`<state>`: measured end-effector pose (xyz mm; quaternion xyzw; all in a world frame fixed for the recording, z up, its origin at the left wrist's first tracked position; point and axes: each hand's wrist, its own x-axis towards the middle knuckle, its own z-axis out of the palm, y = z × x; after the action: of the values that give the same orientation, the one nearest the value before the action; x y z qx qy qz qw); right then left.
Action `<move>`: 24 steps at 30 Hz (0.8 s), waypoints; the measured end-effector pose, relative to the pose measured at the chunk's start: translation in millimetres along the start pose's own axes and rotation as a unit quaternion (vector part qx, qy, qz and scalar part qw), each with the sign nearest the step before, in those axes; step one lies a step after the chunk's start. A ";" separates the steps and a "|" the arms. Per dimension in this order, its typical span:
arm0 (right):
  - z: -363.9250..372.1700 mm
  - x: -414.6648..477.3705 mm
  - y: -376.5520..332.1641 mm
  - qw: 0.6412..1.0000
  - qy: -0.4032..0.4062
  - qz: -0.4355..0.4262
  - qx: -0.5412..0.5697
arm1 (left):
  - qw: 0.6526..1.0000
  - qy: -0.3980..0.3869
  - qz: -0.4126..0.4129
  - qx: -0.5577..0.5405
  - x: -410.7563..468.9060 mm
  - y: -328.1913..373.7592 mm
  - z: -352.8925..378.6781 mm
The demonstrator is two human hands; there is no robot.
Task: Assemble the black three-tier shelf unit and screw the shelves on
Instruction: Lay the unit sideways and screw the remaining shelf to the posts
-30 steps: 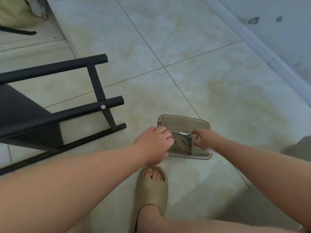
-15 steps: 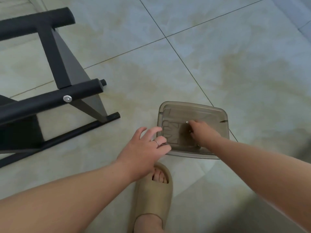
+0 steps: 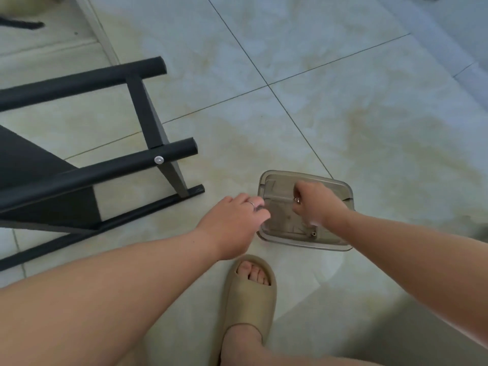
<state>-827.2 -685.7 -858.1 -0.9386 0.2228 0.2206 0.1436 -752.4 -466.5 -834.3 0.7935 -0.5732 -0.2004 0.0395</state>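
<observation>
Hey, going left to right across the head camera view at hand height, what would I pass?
black shelf unit → left hand → clear tray, over which the right hand pinches a screw.

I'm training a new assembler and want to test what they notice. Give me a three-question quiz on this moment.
1. True or false: the black shelf frame stands upright.
2. The right hand is over the clear tray, and its fingers seem to pinch: A) a small metal part B) a screwdriver C) a cloth.
3. What is worn on the foot nearest the tray?

Key: 1. False, it lies on its side. 2. A. 3. A beige sandal.
</observation>
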 end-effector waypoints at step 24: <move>-150.6 -115.9 -302.5 0.953 0.107 -0.243 0.143 | 0.426 0.154 -0.353 -0.819 -163.5 -68.9 -179.1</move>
<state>-721.8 -440.0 -621.1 -0.9522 0.0312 0.0429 0.3008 -668.7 -321.6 -645.7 0.5390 0.2060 -0.4464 0.6839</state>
